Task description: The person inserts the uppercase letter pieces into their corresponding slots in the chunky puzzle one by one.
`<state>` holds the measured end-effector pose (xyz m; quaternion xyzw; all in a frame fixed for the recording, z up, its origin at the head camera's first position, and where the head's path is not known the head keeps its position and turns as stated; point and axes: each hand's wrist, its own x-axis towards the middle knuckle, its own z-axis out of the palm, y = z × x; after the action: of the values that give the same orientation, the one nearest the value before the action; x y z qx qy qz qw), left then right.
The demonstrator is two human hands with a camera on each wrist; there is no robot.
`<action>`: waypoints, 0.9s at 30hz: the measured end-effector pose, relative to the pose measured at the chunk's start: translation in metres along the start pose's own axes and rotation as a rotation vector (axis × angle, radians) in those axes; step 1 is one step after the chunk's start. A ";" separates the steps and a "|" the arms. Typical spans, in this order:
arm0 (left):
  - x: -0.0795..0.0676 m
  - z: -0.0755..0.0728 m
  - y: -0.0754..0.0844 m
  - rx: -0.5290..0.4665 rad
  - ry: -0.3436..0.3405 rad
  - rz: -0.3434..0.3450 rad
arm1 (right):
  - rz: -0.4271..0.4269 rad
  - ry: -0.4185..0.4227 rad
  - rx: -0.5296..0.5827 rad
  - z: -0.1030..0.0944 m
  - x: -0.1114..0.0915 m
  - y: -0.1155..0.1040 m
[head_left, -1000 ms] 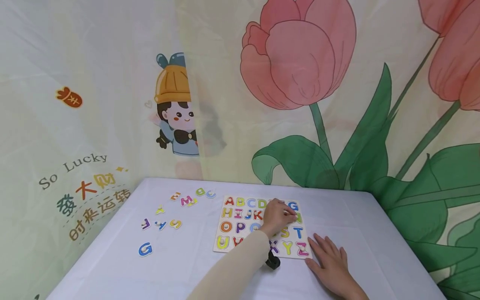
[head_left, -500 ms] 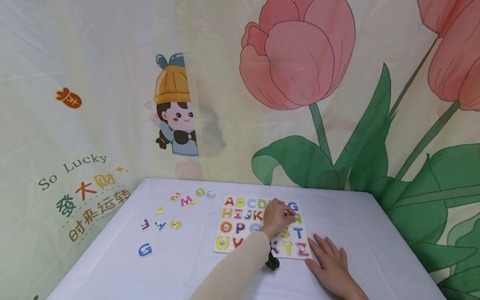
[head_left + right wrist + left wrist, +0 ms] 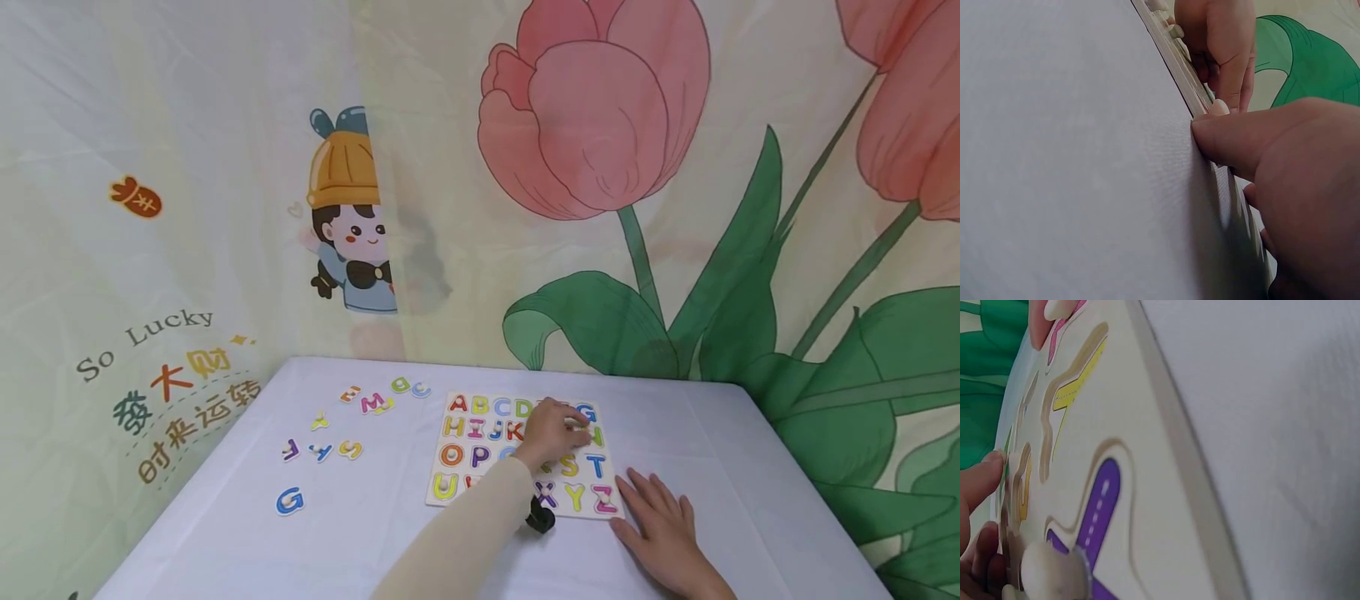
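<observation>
A pale wooden alphabet puzzle board (image 3: 461,472) lies on the table, with coloured letters A to Z in rows. Over its right part, my left hand (image 3: 551,433) pinches at the green letter N (image 3: 598,436) with bent fingers and thumb; the hand covers several neighbouring letters. Seen from the left wrist, the thumb (image 3: 984,478) meets a thin green edge, beyond the yellow Y slot (image 3: 1069,397) and purple X (image 3: 1100,512). My right hand (image 3: 663,529) rests spread on the cloth at the lower right corner, its thumb (image 3: 1222,134) against the board's edge beside a knob (image 3: 1219,107).
Left of the board lie several loose letter pieces, among them a blue G (image 3: 290,501), a yellow S (image 3: 350,449) and a pink M (image 3: 372,403). White cloth (image 3: 225,550) covers the table. A printed curtain (image 3: 442,167) hangs behind it.
My left hand has shifted slightly left and toward me, and its fingers have turned a little at the letter N. My right hand has stayed put.
</observation>
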<state>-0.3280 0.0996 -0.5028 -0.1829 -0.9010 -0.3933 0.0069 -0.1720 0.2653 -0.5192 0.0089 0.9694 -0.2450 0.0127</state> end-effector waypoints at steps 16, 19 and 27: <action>0.001 -0.023 -0.018 -0.140 -0.187 -0.006 | 0.008 -0.003 0.006 0.003 0.001 0.001; -0.002 -0.036 -0.027 -0.219 -0.220 0.004 | 0.012 -0.007 0.010 0.004 0.000 0.000; -0.005 -0.103 -0.063 -0.229 -0.146 0.072 | 0.014 0.001 0.000 0.000 0.000 -0.001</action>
<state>-0.3575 -0.0148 -0.4768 -0.2426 -0.8411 -0.4789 -0.0654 -0.1720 0.2643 -0.5184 0.0160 0.9693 -0.2451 0.0137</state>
